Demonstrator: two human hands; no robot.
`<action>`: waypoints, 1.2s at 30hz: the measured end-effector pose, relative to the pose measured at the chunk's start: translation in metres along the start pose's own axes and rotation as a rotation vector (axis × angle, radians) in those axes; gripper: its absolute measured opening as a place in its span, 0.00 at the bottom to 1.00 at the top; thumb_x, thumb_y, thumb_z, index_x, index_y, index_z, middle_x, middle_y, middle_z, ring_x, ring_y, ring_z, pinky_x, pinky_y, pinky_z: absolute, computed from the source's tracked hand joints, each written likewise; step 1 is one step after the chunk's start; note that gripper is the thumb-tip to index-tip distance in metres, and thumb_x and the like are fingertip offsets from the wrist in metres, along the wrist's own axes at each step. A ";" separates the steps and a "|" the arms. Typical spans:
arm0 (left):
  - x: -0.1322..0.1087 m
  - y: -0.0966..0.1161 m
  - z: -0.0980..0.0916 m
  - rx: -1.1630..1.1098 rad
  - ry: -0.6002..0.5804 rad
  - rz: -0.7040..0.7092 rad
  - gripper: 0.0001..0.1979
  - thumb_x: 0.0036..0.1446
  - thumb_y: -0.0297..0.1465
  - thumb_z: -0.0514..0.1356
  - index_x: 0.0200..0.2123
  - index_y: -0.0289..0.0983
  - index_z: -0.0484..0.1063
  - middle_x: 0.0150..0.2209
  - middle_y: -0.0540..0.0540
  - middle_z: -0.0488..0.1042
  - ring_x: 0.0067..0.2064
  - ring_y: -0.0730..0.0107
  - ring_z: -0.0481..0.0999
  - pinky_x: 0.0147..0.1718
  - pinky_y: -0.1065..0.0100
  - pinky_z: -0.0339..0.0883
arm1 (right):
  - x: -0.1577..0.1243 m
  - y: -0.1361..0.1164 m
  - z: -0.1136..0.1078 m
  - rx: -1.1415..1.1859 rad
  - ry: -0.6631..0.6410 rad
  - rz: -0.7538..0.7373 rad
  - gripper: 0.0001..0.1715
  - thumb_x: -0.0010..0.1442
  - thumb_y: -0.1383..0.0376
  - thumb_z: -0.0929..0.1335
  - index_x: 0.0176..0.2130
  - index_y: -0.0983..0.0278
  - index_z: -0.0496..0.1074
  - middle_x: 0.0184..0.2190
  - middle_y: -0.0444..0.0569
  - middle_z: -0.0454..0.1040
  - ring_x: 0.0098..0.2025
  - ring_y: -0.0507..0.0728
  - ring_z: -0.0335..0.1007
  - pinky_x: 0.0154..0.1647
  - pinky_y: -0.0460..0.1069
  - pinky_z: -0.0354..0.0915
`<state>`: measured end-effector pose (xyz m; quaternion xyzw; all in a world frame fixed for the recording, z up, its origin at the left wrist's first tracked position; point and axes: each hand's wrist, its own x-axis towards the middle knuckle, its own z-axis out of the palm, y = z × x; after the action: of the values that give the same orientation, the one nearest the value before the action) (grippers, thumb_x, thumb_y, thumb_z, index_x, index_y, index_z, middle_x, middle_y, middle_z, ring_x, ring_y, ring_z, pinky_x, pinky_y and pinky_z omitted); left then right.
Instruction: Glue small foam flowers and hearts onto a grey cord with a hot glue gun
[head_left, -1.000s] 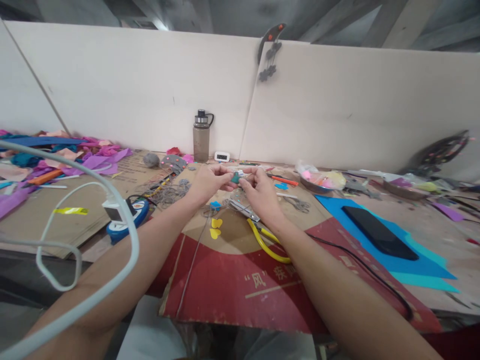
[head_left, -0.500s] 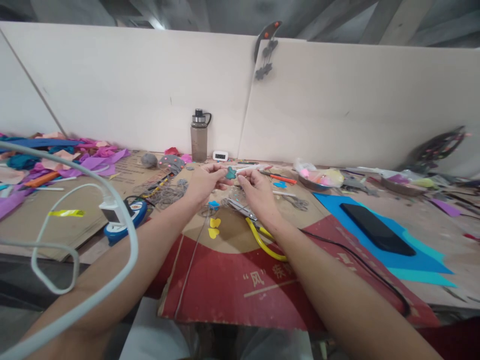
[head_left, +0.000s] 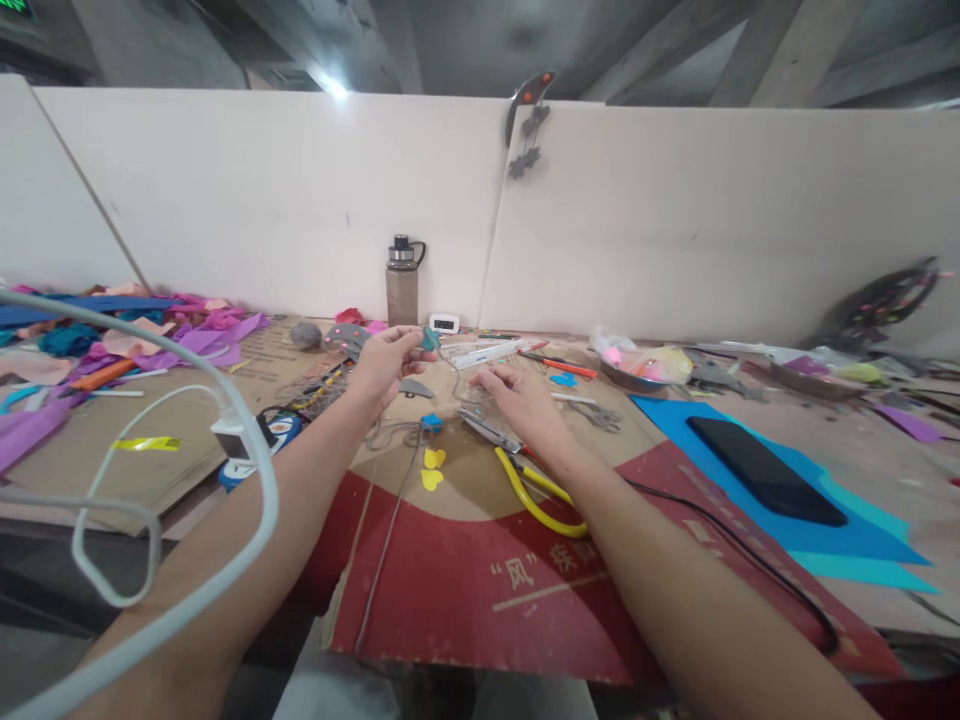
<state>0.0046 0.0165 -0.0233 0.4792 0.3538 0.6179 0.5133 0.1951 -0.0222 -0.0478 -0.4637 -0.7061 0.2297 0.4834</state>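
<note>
A white cable (head_left: 270, 490) loops at the far left over a cluttered tabletop (head_left: 862, 450). The left hand (head_left: 384, 365) is raised above it, its grip pinched shut on a small teal piece (head_left: 430, 341) at the fingertips. The right hand (head_left: 521, 395) sits lower, its grip open and empty, fingers spread, just beyond yellow-handled pliers (head_left: 536, 490). Further right lies a black phone (head_left: 761, 470)
</note>
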 end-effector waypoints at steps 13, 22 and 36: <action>-0.019 -0.007 0.022 0.254 -0.284 -0.067 0.11 0.45 0.34 0.66 0.29 0.33 0.71 0.21 0.50 0.72 0.21 0.76 0.73 0.15 0.78 0.56 | -0.001 -0.010 -0.003 0.084 0.143 -0.063 0.11 0.57 0.58 0.66 0.30 0.64 0.70 0.28 0.45 0.71 0.30 0.52 0.63 0.35 0.48 0.59; -0.016 -0.009 0.020 0.215 -0.304 -0.083 0.09 0.48 0.33 0.65 0.31 0.33 0.70 0.20 0.51 0.71 0.20 0.76 0.73 0.13 0.79 0.55 | 0.002 -0.006 -0.004 0.129 0.066 -0.021 0.13 0.59 0.58 0.62 0.29 0.63 0.67 0.23 0.41 0.65 0.27 0.51 0.59 0.30 0.47 0.56; -0.020 -0.009 0.020 0.189 -0.375 -0.131 0.10 0.49 0.32 0.66 0.33 0.33 0.70 0.27 0.46 0.77 0.29 0.70 0.79 0.31 0.69 0.75 | 0.002 -0.011 -0.005 0.353 -0.009 0.120 0.11 0.52 0.60 0.66 0.24 0.63 0.64 0.18 0.39 0.62 0.22 0.49 0.56 0.25 0.47 0.55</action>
<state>0.0270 -0.0022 -0.0305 0.6077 0.3391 0.4474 0.5617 0.1945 -0.0265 -0.0358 -0.4120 -0.6278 0.3807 0.5397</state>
